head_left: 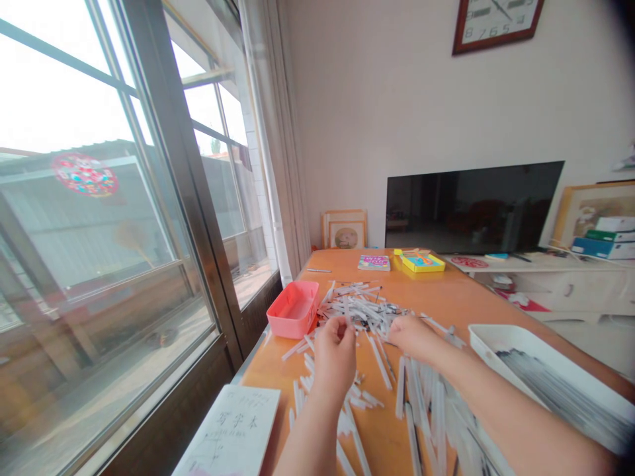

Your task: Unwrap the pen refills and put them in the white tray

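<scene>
Roughly, left to right:

- Window pane carries a round red decal. It's blurred, so no text can be read.
- Notebook lies flat at the near table corner, left of the left forearm. The cover has printed Chinese characters, likely 写字本, but it's too soft to be sure.
- Pink tray sits on the table at the left edge, touching the heap. It looks empty and is within easy reach of the left hand, probably why it's there.
- Left hand is back up, fingers curled in at the near edge of the heap. I can't tell whether anything is pinched.
- White sticks, thin and some dark-tipped, are heaped mid-table between the hands. More are spread loose toward the near edge, under both forearms.
- Small booklet lies at the far side; its cover print is too small to read.
- Right hand is palm down with fingertips in the heap's right side. The grip is hidden, so I can't tell.
- Yellow box lies beside the booklet, well clear of the hands.
- TV is dark.
- White tray sits just right of the right forearm, holding sticks laid parallel.
- Wall clock is cropped; numerals 8, 7, 6, 5 show.
</scene>
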Demonstrator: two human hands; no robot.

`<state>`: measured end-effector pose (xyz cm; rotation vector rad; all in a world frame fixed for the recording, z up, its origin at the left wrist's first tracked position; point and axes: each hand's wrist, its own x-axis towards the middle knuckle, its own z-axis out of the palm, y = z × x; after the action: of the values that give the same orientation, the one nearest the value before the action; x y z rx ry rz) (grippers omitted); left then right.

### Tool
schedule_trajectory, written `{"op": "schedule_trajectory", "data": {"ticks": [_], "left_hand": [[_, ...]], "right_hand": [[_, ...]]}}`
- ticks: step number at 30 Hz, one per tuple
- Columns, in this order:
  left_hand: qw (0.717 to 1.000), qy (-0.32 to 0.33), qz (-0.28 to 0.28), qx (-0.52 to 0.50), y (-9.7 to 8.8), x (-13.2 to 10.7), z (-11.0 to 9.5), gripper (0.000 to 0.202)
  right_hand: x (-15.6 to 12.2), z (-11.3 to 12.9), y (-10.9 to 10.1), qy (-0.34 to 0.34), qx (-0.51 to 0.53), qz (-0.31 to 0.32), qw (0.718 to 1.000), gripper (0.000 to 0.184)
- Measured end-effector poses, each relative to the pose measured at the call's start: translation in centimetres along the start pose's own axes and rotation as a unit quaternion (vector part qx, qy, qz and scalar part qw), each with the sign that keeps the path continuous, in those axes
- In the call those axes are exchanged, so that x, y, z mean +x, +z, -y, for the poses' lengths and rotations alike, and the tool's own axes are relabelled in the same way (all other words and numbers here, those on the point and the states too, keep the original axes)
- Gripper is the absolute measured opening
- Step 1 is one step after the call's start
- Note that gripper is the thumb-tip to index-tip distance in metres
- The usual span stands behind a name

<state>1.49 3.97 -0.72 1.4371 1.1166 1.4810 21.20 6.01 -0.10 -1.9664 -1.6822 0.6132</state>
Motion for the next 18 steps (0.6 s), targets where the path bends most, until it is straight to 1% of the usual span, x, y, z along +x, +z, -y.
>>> {"op": "schedule_trajectory", "data": {"ticks": [2,4,9,14,18], "left_hand": [[0.999,-0.036,-0.015,-0.016,-0.1,0.3,0.1,0.016],[0.998,-0.058,-0.022,-0.027,-0.2,0.5,0.3,0.016],[0.995,-0.082,-0.028,-0.053,-0.3,0.8,0.8,0.017],[0.994,-0.088,-0.033,-0.062,-0.3,0.8,1.1,0.019],[0.994,-0.089,-0.034,-0.061,-0.3,0.8,1.0,0.019]], "right_hand": [[0.7,-0.2,0.5,0.008,-0.058,0.001,0.998,0.011],[1.3,-0.2,1.0,0.017,-0.109,0.009,0.994,0.009],[2.3,0.0,1.8,0.024,-0.213,0.026,0.976,0.018],[2.9,0.1,2.1,-0.014,-0.265,0.035,0.963,0.023],[3.4,0.0,2.3,-0.041,-0.286,0.049,0.956,0.021]]}}
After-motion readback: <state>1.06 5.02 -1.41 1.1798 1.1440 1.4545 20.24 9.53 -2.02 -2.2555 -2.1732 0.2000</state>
